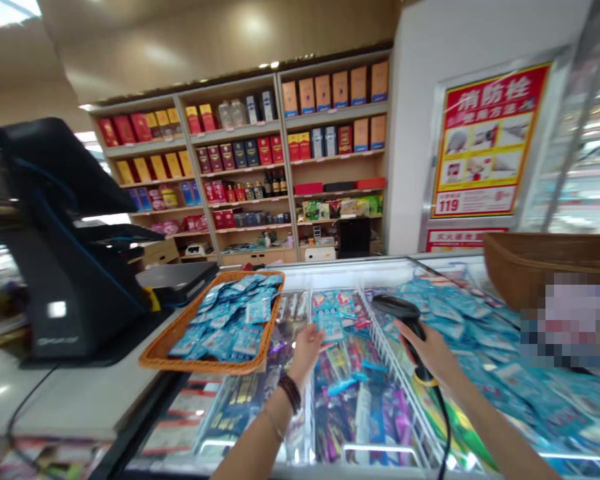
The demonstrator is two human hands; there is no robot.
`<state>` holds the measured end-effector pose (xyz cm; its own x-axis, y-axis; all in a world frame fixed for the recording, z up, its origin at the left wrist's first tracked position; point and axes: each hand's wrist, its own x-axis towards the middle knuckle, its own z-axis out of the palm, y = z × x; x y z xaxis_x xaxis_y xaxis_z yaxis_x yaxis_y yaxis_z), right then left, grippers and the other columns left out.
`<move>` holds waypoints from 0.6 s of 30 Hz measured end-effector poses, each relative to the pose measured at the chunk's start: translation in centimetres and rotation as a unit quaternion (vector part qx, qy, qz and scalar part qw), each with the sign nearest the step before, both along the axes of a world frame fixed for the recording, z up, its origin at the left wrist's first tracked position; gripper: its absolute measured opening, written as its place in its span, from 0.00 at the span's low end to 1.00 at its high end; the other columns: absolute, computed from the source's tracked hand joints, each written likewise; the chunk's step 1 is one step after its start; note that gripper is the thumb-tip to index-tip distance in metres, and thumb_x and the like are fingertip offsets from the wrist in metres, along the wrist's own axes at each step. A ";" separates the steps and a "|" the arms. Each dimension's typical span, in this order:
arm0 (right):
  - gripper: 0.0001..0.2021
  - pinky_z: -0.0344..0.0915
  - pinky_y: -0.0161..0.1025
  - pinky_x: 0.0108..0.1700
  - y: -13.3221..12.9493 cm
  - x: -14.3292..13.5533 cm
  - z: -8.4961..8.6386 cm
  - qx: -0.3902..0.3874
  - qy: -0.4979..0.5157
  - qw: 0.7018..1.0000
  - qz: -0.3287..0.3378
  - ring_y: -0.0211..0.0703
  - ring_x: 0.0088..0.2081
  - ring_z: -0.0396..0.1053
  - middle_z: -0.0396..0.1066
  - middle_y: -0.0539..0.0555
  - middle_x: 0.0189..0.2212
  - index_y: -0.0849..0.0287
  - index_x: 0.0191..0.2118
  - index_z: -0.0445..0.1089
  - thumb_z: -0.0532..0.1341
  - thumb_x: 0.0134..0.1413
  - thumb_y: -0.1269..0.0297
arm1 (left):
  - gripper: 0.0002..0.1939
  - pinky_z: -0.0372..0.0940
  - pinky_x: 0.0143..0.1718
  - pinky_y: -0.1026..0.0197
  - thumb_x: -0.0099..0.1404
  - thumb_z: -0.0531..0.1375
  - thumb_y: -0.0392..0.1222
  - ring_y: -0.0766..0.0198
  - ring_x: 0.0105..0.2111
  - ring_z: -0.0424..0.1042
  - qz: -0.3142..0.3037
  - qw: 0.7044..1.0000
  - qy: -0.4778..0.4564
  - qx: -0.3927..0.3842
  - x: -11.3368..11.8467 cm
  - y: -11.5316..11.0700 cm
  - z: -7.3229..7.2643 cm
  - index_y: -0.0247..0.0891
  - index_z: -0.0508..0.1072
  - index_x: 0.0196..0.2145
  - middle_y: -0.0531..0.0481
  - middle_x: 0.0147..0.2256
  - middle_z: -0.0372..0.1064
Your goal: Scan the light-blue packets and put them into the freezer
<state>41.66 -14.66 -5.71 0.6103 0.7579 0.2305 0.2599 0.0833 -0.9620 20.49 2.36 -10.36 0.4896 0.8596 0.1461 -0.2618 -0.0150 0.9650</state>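
Observation:
My left hand (pixel 307 348), with a beaded bracelet at the wrist, pinches the lower left edge of a flat blue packet (pixel 329 323) above the glass-topped freezer. To its right, my right hand (pixel 425 348) is wrapped round the grip of a black barcode scanner (pixel 397 308), whose head points left towards the packet. A cord hangs from the scanner's handle. An orange wicker basket (pixel 153 363) full of similar blue packets lies left of my left hand. More blue packets (pixel 517 393) are heaped on the right side.
A black point-of-sale terminal (pixel 75 267) stands on the left counter (pixel 10 393). A brown basket (pixel 570 267) is at the right. White wire dividers (pixel 390 360) separate coloured packages inside the freezer. Shelves (pixel 240 139) of boxes and bottles line the back wall.

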 end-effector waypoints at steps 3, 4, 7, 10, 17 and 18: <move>0.24 0.57 0.35 0.17 -3.5 4.4 0.1 -0.001 0.003 0.997 -0.078 0.36 0.12 0.61 0.64 0.45 0.12 0.54 0.21 0.64 0.67 0.49 0.40 | 0.27 0.78 0.43 0.50 0.44 0.76 0.60 0.65 0.27 0.72 -0.039 0.999 0.003 -0.010 3.3 -1.4 0.1 0.37 0.72 0.26 0.55 0.25 0.68; 0.24 0.57 0.35 0.16 -4.8 5.8 0.1 0.001 0.008 0.994 -0.107 0.37 0.12 0.61 0.64 0.45 0.12 0.54 0.21 0.64 0.67 0.48 0.39 | 0.27 0.78 0.42 0.51 0.43 0.76 0.60 0.67 0.26 0.70 -0.046 0.999 0.003 -0.012 4.6 -1.9 0.2 0.37 0.71 0.25 0.56 0.24 0.66; 0.24 0.58 0.36 0.16 -8.6 9.3 -0.2 0.000 0.009 0.985 -0.173 0.37 0.12 0.61 0.65 0.46 0.13 0.54 0.21 0.66 0.68 0.44 0.38 | 0.25 0.77 0.43 0.54 0.46 0.76 0.58 0.68 0.27 0.70 -0.080 0.997 -0.001 -0.007 8.9 -3.8 0.7 0.37 0.71 0.25 0.56 0.26 0.67; 0.23 0.59 0.37 0.16 -12.1 12.0 -0.8 0.003 0.002 0.975 -0.221 0.38 0.12 0.62 0.68 0.48 0.14 0.54 0.21 0.67 0.67 0.46 0.39 | 0.20 0.75 0.45 0.53 0.51 0.75 0.54 0.64 0.29 0.74 -0.133 0.991 0.005 0.010 13.8 -5.3 1.4 0.37 0.75 0.29 0.53 0.28 0.71; 0.24 0.61 0.39 0.16 -16.2 14.3 -1.8 0.028 0.029 0.953 -0.301 0.41 0.13 0.64 0.70 0.51 0.15 0.55 0.20 0.68 0.69 0.43 0.38 | 0.29 0.69 0.58 0.45 0.49 0.74 0.37 0.44 0.54 0.76 -0.169 0.986 -0.009 -0.007 22.5 -7.1 4.0 0.37 0.78 0.50 0.34 0.51 0.77; 0.23 0.61 0.39 0.16 -16.4 14.2 -1.8 0.034 0.029 0.950 -0.308 0.41 0.13 0.64 0.70 0.51 0.15 0.55 0.20 0.68 0.69 0.43 0.39 | 0.32 0.68 0.60 0.45 0.49 0.74 0.37 0.42 0.59 0.72 -0.172 0.985 -0.018 -0.010 22.9 -7.2 4.2 0.38 0.77 0.53 0.32 0.57 0.73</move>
